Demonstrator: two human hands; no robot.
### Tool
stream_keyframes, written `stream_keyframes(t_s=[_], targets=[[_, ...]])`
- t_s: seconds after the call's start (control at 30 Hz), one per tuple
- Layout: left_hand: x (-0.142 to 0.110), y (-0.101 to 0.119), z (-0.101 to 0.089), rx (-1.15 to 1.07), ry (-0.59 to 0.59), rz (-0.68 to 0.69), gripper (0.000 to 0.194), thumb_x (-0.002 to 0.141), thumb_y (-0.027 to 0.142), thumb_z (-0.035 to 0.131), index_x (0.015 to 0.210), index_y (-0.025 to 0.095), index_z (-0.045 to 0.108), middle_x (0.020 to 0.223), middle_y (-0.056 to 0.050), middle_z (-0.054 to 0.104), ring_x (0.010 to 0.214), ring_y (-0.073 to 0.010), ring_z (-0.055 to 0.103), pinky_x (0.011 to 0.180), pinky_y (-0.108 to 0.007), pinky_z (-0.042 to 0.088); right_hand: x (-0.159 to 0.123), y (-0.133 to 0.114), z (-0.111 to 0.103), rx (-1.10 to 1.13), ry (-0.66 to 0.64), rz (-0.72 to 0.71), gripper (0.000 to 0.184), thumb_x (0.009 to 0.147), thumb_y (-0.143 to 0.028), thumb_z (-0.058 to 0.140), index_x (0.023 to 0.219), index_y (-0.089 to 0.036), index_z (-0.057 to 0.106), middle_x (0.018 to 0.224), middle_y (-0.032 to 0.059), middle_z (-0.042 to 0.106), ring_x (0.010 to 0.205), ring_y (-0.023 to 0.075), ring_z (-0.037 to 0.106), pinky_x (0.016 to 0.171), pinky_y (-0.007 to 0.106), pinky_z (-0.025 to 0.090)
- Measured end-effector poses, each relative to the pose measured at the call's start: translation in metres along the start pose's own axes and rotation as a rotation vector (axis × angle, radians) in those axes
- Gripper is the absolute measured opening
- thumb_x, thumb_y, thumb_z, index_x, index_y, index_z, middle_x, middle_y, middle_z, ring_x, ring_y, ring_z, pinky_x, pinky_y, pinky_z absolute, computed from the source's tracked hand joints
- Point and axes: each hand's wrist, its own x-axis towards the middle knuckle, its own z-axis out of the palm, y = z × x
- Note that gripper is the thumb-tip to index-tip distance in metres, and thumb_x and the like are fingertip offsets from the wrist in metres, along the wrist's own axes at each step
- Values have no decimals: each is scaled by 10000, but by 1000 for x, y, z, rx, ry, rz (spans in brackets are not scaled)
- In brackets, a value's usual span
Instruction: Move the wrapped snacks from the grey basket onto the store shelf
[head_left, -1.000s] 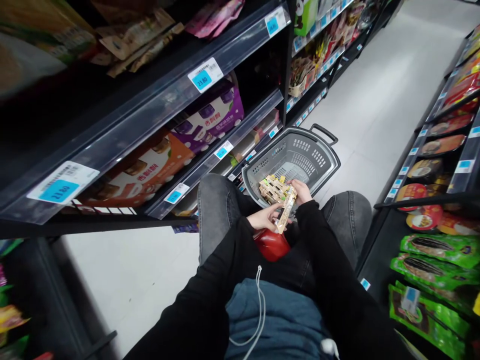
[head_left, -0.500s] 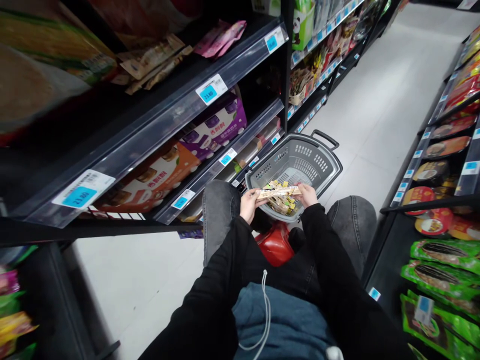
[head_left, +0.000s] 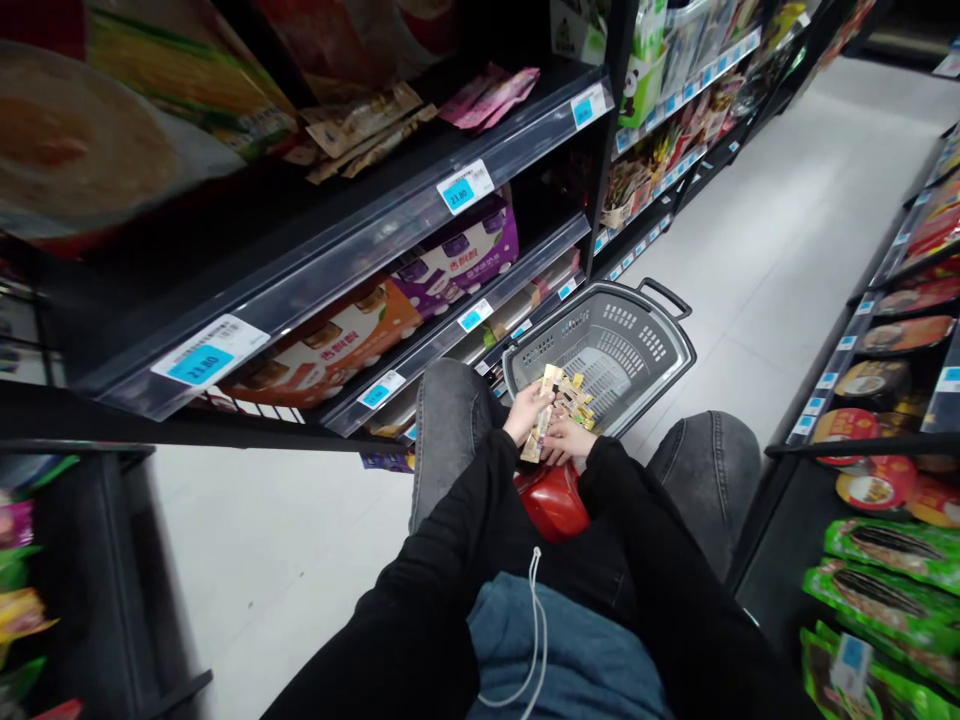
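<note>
My left hand (head_left: 527,411) is closed round a slim beige sachet (head_left: 536,437), which stands nearly upright over the near end of the basket. Low on the same sachet, my right hand (head_left: 568,441) pinches with bent fingers. The small print on the wrapper is too fine to read. Just beyond my hands, several yellow and beige sachets (head_left: 577,402) lie loose in a grey plastic shopping basket (head_left: 600,355). My hands partly hide that pile.
To the left, a black shelf (head_left: 375,170) carries flat sachets (head_left: 367,125), pink packets (head_left: 491,98) and, lower down, purple (head_left: 472,255) and orange boxes (head_left: 322,345). Green bags (head_left: 885,600) fill the right shelf. A red object (head_left: 555,505) sits between my knees.
The sachet has turned from lying level between both hands to nearly upright. My right hand has moved left and down, close to my left hand. The view has shifted slightly.
</note>
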Motion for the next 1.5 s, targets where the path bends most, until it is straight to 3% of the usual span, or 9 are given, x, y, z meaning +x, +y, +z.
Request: stream_keyframes(t_s=[0.1,0.2,0.33,0.47,0.63,0.83,1.17,1.37,1.5], targets=[[-4,-2,4,33,-45,-35,338,702,238,690,993,104,581,810,-79,680,686,-182,646,626,-288,523,-10,-10,-22,29,243,-39,369,592,-505,708,572,-162,572,437,16,568,376,122,520,351,216,390],[-6,-2,6,74,-161,-99,389,658,241,725,987,101,572,793,-80,683,613,-189,648,567,-302,525,-16,-19,-37,258,475,-225,373,576,-510,711,635,-175,559,493,-10,567,444,110,532,421,221,426],[-8,-6,10,118,-329,-175,427,614,275,762,939,107,542,780,-82,685,569,-194,648,527,-303,525,-14,-23,-36,267,571,-397,355,519,-440,744,688,-164,598,598,-7,600,508,101,519,482,229,431],[-8,-7,10,134,-372,-207,426,585,325,781,874,109,553,782,-75,686,607,-197,655,536,-300,532,-13,-22,-42,225,734,-414,336,552,-465,700,626,-150,608,514,-14,552,462,89,459,441,222,384],[-4,-1,2,309,-346,-214,312,615,290,763,782,83,600,739,-70,685,594,-180,647,531,-283,526,-21,-20,-72,342,961,-434,392,520,-504,695,646,-143,609,519,-17,564,431,82,442,420,226,383],[-4,2,5,243,-210,-111,332,620,175,755,901,63,617,669,-52,674,642,-212,668,653,-367,553,-24,-17,-86,452,967,-485,392,503,-496,718,645,-152,595,543,-16,580,447,88,482,429,228,418],[-6,5,3,96,-154,35,506,641,220,753,1095,55,602,908,-124,692,790,-236,679,762,-377,558,-38,-29,-81,611,899,-570,388,534,-444,734,764,-166,593,638,-22,593,532,87,533,471,205,454],[-5,6,1,86,-92,76,456,696,333,704,1049,59,617,916,-132,690,726,-220,680,695,-359,566,-47,-37,-75,526,740,-620,418,502,-339,772,853,-191,601,729,-17,611,614,103,562,511,209,478],[-4,6,-1,84,-71,91,434,647,372,728,935,66,623,779,-97,695,628,-193,665,638,-332,556,-44,-34,-75,475,750,-606,374,478,-312,782,769,-173,594,683,-18,605,584,102,554,499,211,471]])
